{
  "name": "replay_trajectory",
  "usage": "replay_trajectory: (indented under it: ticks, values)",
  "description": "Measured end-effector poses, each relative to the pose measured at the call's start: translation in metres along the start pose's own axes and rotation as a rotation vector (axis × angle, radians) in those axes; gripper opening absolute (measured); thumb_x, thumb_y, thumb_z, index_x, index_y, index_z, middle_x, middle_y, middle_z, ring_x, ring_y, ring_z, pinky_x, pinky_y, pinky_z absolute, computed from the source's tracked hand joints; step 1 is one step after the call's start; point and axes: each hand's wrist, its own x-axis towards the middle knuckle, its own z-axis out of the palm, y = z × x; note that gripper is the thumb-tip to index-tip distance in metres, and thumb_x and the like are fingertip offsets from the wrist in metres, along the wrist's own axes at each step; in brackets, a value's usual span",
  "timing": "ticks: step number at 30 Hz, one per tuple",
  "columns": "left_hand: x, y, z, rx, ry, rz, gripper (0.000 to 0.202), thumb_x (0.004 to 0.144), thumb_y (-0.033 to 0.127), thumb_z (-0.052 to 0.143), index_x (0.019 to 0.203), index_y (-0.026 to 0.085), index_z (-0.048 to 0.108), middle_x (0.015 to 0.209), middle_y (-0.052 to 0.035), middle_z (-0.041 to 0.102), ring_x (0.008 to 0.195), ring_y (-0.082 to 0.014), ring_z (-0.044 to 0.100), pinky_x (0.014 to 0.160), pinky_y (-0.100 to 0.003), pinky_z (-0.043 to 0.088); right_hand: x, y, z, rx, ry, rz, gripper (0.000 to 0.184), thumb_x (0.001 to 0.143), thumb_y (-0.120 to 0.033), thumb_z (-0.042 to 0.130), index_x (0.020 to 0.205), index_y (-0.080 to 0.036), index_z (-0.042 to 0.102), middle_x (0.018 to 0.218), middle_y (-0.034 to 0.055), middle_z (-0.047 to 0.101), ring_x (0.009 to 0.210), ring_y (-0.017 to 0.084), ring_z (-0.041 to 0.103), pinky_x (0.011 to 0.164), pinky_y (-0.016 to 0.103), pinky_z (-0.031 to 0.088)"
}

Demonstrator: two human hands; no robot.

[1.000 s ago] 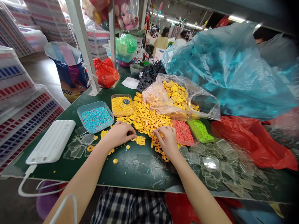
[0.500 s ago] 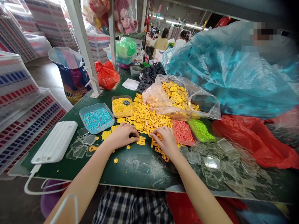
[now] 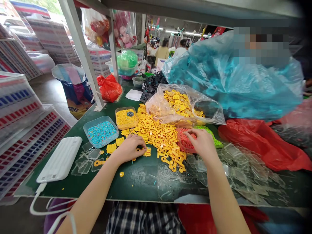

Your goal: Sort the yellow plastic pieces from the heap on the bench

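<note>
My left hand (image 3: 133,148) rests low over the green tabletop, thumb and forefinger pinched on a small yellow plastic piece (image 3: 147,151) with slots in it. Over the tray of red beads (image 3: 182,143) hovers my right hand (image 3: 203,143), its thumb and finger brought together at the tips. Anything between those tips is too small to make out. A heap of yellow plastic parts (image 3: 158,133), many with ring ends, spreads between the two hands. Green beads (image 3: 209,134) sit in a tray partly hidden behind my right hand.
Left of the heap stand tubs of blue beads (image 3: 102,131) and yellow beads (image 3: 126,117). A white power bank (image 3: 59,159) with a cable lies at the left edge. Clear plastic squares (image 3: 239,172) are scattered right. Behind are an open bag (image 3: 180,100) and a big blue bag (image 3: 231,81).
My right hand has moved right, from beside the yellow piece to over the red beads. My left hand keeps its pinch on the piece. The view has shifted slightly.
</note>
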Motion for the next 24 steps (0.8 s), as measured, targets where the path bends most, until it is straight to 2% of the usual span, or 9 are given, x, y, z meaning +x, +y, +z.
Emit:
replay_trajectory:
  ticks: [4, 7, 10, 14, 18, 20, 24]
  values:
    - [0.003, 0.005, 0.006, -0.001, -0.035, 0.032, 0.017, 0.088, 0.030, 0.056, 0.079, 0.019, 0.065, 0.090, -0.0024, 0.068, 0.090, -0.0203, 0.057, 0.086, -0.036, 0.037, 0.004, 0.019, 0.009, -0.050, -0.046, 0.079, 0.034, 0.088, -0.048, 0.052, 0.088, -0.021, 0.072, 0.085, 0.0114, 0.071, 0.093, 0.032, 0.059, 0.077, 0.041, 0.041]
    - [0.006, 0.008, 0.009, 0.015, -0.046, 0.046, 0.019, 0.090, 0.031, 0.053, 0.081, 0.019, 0.064, 0.092, -0.0033, 0.067, 0.091, -0.0211, 0.057, 0.088, -0.037, 0.037, 0.003, 0.030, 0.012, -0.024, -0.037, 0.089, 0.038, 0.089, -0.048, 0.051, 0.108, -0.021, 0.068, 0.097, 0.0112, 0.072, 0.098, 0.031, 0.060, 0.080, 0.041, 0.044]
    - [0.007, 0.009, 0.010, 0.039, -0.052, 0.046, 0.020, 0.091, 0.032, 0.050, 0.083, 0.020, 0.065, 0.093, -0.0035, 0.067, 0.093, -0.0220, 0.057, 0.089, -0.039, 0.037, 0.002, 0.054, 0.001, -0.007, 0.001, 0.124, 0.044, 0.093, -0.049, 0.044, 0.124, -0.022, 0.059, 0.107, 0.0101, 0.071, 0.105, 0.029, 0.060, 0.084, 0.041, 0.046]
    - [0.009, 0.002, 0.012, 0.082, -0.020, 0.089, 0.025, 0.091, 0.036, 0.049, 0.083, 0.022, 0.068, 0.096, -0.0043, 0.066, 0.094, -0.0237, 0.057, 0.087, -0.040, 0.039, 0.007, 0.104, -0.026, -0.021, -0.009, 0.201, 0.038, 0.096, -0.038, 0.042, 0.123, -0.018, 0.059, 0.108, 0.0109, 0.071, 0.101, 0.024, 0.064, 0.084, 0.036, 0.049]
    - [0.012, -0.007, 0.014, 0.053, 0.066, 0.147, 0.035, 0.092, 0.047, 0.046, 0.085, 0.024, 0.070, 0.095, -0.0045, 0.067, 0.091, -0.0239, 0.059, 0.085, -0.039, 0.042, 0.015, 0.141, -0.046, -0.050, -0.110, 0.202, 0.028, 0.096, -0.025, 0.044, 0.115, -0.016, 0.063, 0.112, 0.0101, 0.070, 0.101, 0.018, 0.065, 0.087, 0.030, 0.050]
    - [0.012, -0.009, 0.013, 0.036, 0.101, 0.148, 0.039, 0.092, 0.052, 0.045, 0.086, 0.024, 0.071, 0.096, -0.0046, 0.068, 0.092, -0.0241, 0.060, 0.086, -0.039, 0.044, 0.021, 0.148, -0.050, -0.075, -0.192, 0.180, 0.025, 0.096, -0.028, 0.050, 0.115, -0.016, 0.062, 0.115, 0.0089, 0.068, 0.102, 0.018, 0.064, 0.089, 0.033, 0.051]
    - [0.012, -0.011, 0.010, 0.029, 0.128, 0.127, 0.044, 0.091, 0.058, 0.044, 0.086, 0.025, 0.072, 0.095, -0.0050, 0.069, 0.092, -0.0249, 0.062, 0.087, -0.039, 0.045, 0.036, 0.152, -0.046, -0.167, -0.374, 0.156, 0.032, 0.093, -0.037, 0.058, 0.118, -0.018, 0.059, 0.120, 0.0079, 0.061, 0.102, 0.020, 0.062, 0.087, 0.042, 0.053]
